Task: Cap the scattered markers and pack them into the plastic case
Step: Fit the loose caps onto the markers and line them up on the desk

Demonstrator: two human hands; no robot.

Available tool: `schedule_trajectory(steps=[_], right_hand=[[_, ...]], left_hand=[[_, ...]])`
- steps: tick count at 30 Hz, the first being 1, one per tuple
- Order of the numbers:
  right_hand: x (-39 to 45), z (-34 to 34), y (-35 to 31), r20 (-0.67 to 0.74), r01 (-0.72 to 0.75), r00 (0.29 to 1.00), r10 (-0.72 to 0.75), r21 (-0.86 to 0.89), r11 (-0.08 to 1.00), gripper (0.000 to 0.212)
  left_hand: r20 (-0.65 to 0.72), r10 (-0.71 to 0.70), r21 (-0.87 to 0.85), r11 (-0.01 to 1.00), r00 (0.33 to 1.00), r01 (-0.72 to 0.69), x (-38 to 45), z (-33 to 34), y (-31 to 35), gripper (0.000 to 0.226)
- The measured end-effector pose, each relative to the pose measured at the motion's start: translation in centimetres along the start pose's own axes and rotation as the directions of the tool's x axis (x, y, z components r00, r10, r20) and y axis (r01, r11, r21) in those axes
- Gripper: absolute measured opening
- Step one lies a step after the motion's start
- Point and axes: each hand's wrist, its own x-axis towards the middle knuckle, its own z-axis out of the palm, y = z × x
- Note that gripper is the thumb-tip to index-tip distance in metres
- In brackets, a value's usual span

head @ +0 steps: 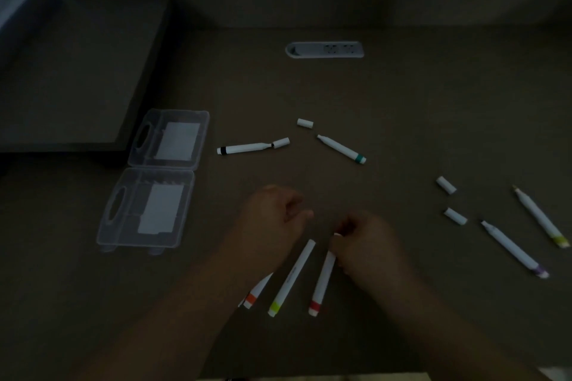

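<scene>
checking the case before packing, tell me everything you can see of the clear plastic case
The clear plastic case lies fully open on the brown desk, left of the hands and markers. Its two shallow see-through halves sit flat, one beyond the other, joined along a middle hinge line. Each half has a cut-out carry handle on its left edge and a pale rectangular patch showing inside, and the nearer half shows moulded ribs. No markers are in it, and neither hand touches it.
</scene>
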Motion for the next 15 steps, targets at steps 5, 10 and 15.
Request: schedule_trajectory(steps=[5,10,15], right_hand=[[0.6,0.1,-0.7,0.043,-0.004,0.999,0.011,-0.149,0.989,0.010],[3.1,-2.5,-1.8,-0.109,0.133,0.983,-0.151,-0.152,0.979,0.015],[8.6,-5.1,-3.9,-0.376,0.271,0.774,-0.510,-0.531,0.803,0.026]], left_hand=[[-0.018,0.015,0.022,1.000,1.000,-0.015,0.3,0.1,-0.3,0.041],[-0.044,-0.035,0.000,0.999,0.998,0.035,0.5,-0.6,-0.8,0.042],[-0.120,-0.051,0.097,0.993,0.991,0.063,0.7,-1.1,-1.6,0.040]])
